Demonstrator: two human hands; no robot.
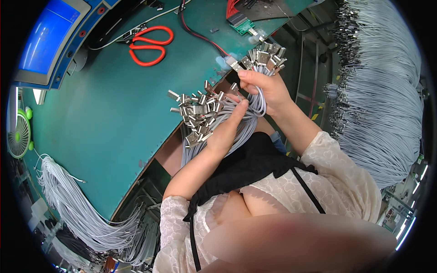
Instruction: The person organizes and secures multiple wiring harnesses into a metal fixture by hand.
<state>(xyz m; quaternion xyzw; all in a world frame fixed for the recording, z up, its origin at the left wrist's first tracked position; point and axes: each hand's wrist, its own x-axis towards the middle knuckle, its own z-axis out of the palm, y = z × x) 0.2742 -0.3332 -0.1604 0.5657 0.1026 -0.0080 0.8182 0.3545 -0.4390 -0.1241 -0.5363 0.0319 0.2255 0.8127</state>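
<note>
- Left hand (pixel 224 132) curled round a bundle of grey USB cables (pixel 246 127), right by the table's (pixel 114 136) near edge
- Right hand (pixel 269 91) closed on a smaller cable bunch (pixel 260 103), same edge
- Blue-screened monitor (pixel 48 38), far-left side, writing too tiny to read

A hand could cross the green tabletop (pixel 100 118) between red-handled scissors (pixel 150 45) and draped grey cables (pixel 86 214); metal-tipped cables (pixel 198 109) crowd its near edge, a fan (pixel 18 136) apparently its blurred left side.
</note>
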